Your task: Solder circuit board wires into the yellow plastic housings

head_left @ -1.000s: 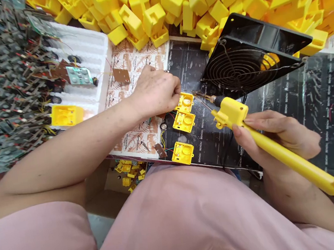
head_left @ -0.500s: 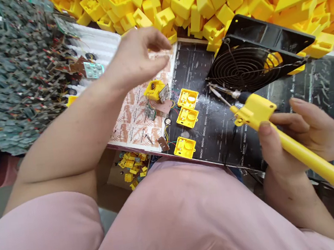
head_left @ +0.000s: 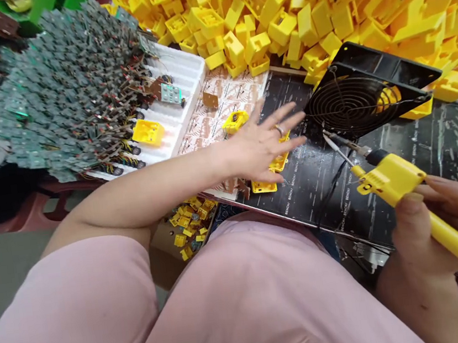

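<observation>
My left hand [head_left: 264, 139] is spread flat with its fingers apart over a row of small yellow plastic housings [head_left: 264, 186], hiding much of them. Whether it touches them I cannot tell. Just beyond the wrist sits another yellow housing [head_left: 234, 120], partly covered. On the right, my right hand [head_left: 439, 223] grips a yellow soldering iron [head_left: 407, 177], its metal tip and a thin feed tube pointing up and left. That tip lies just in front of a black fan [head_left: 346, 104] with a round wire guard.
A large heap of yellow housings [head_left: 277, 21] fills the back. At the left, many wired circuit boards [head_left: 72, 85] are stacked on a white foam tray [head_left: 183, 71]. Below the bench edge is a cardboard box [head_left: 167, 251] with yellow parts. A dark cable [head_left: 331, 187] crosses the bench.
My left hand has come down and right, from above the bench onto the row of housings, its fingers now spreading. My view has shifted left. The soldering iron stays in my right hand.
</observation>
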The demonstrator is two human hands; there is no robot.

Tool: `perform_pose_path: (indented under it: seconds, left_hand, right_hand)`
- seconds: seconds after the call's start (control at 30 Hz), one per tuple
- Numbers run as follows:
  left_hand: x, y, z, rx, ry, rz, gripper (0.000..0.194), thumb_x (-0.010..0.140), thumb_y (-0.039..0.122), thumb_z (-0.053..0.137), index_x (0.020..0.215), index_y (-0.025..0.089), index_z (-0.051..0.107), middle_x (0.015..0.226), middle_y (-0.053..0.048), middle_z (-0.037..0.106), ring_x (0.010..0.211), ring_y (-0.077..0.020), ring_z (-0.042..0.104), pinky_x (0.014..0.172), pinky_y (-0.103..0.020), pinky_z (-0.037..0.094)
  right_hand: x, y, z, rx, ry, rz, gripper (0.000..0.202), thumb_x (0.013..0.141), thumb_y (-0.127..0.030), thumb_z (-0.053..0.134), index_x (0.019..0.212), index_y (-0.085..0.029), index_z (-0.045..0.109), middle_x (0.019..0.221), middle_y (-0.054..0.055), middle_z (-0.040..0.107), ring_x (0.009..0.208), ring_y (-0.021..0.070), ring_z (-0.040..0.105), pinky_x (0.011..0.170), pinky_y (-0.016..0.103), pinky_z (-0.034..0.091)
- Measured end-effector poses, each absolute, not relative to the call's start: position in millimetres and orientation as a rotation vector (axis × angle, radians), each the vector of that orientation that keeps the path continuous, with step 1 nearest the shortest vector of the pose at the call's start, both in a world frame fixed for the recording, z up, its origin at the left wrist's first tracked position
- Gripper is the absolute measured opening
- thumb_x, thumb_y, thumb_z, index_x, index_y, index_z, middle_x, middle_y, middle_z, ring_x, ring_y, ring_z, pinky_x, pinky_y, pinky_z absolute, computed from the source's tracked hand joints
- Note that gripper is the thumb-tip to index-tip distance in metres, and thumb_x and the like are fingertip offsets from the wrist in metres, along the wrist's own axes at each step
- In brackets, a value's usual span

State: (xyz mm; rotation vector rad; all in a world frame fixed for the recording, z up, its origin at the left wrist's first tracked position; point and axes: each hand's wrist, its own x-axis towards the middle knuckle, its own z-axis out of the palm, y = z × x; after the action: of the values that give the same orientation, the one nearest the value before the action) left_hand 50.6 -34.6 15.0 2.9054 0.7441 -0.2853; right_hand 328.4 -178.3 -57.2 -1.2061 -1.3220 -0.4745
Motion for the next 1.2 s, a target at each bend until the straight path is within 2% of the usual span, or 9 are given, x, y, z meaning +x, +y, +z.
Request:
perform_pose_path:
  seconds: [0.17,0.33,0.47,0.57,0.73,0.87,0.97,1.1,1.2]
  left_hand:
    - [44,-17,17,2.719,0.934,-0.474,0.094,0.091,0.078,0.060,0.167,0.027,0.038,0.180,-0.013,0.018,0.167,-0.0436,0.016,0.129,-0.074,0.019]
    - [34,-44,13,2.835,0.883,-0.190,0.071,0.103,0.065,0.049,0.163,0.028,0.046,0.179,-0.011,0.026,0.165,-0.0368,0.025,0.133,-0.066,0.017]
    - [36,-34,13,2.705,0.990,-0.197,0.085,0.097,0.071,0.056,0.168,0.029,0.036,0.180,-0.014,0.017,0.166,-0.0430,0.018,0.128,-0.076,0.020]
    - [45,-27,12,2.705,0.891,-0.369,0.093,0.092,0.076,0.061,0.169,0.031,0.035,0.181,-0.012,0.016,0.166,-0.0451,0.015,0.124,-0.074,0.031]
    - [15,-51,33,2.824,0.793,-0.647,0.068,0.089,0.059,0.070,0.144,0.019,0.066,0.166,-0.020,0.047,0.153,-0.0433,0.042,0.101,-0.052,0.058]
    - [-45,-81,72,2.592,0.707,-0.807,0.037,0.079,0.039,0.083,0.113,0.025,0.081,0.120,-0.011,0.080,0.106,-0.0318,0.073,0.080,-0.035,0.055]
    - [-65,-76,88,2.400,0.682,-0.835,0.025,0.087,0.037,0.075,0.111,0.033,0.083,0.100,-0.002,0.084,0.086,-0.0229,0.075,0.073,-0.029,0.050]
    - [-46,-12,69,2.577,1.209,-0.662,0.044,0.098,0.039,0.055,0.137,0.026,0.072,0.126,-0.010,0.078,0.102,-0.0271,0.072,0.082,-0.035,0.050]
    - [-15,59,38,2.651,1.573,-0.167,0.073,0.101,0.057,0.048,0.164,0.021,0.042,0.156,-0.010,0.057,0.135,-0.0329,0.053,0.102,-0.044,0.047]
  right_hand:
    - [328,-181,-60,-1.224,-1.309,-0.463,0.044,0.061,-0.058,0.094,0.093,-0.030,0.084,0.060,0.002,0.072,0.039,0.0203,0.061,0.035,0.029,0.043]
    - [324,-180,-56,-1.192,-1.353,-0.438,0.049,0.064,-0.052,0.095,0.108,-0.033,0.084,0.063,0.004,0.074,0.038,0.0192,0.060,0.034,0.028,0.042]
    - [316,-173,-51,-1.134,-1.378,-0.427,0.051,0.067,-0.051,0.094,0.113,-0.031,0.084,0.065,0.005,0.075,0.043,0.0205,0.065,0.037,0.027,0.046]
    - [307,-169,-45,-1.137,-1.339,-0.421,0.047,0.066,-0.048,0.096,0.108,-0.030,0.084,0.065,0.004,0.074,0.046,0.0200,0.066,0.040,0.027,0.046]
    - [310,-170,-43,-1.137,-1.305,-0.425,0.043,0.065,-0.054,0.094,0.101,-0.032,0.085,0.064,0.004,0.073,0.042,0.0195,0.062,0.040,0.031,0.044]
    - [324,-172,-55,-1.183,-1.314,-0.412,0.046,0.062,-0.059,0.093,0.098,-0.033,0.084,0.062,0.003,0.073,0.036,0.0201,0.057,0.035,0.032,0.041]
    - [330,-170,-64,-1.199,-1.298,-0.399,0.045,0.058,-0.060,0.094,0.091,-0.032,0.083,0.062,0.003,0.073,0.036,0.0214,0.058,0.034,0.032,0.042]
    - [327,-166,-63,-1.171,-1.317,-0.433,0.049,0.055,-0.059,0.096,0.095,-0.034,0.084,0.061,0.003,0.073,0.036,0.0226,0.059,0.034,0.033,0.045]
    - [321,-167,-54,-1.152,-1.340,-0.470,0.048,0.063,-0.059,0.092,0.105,-0.037,0.083,0.064,0.003,0.074,0.035,0.0221,0.059,0.032,0.031,0.043]
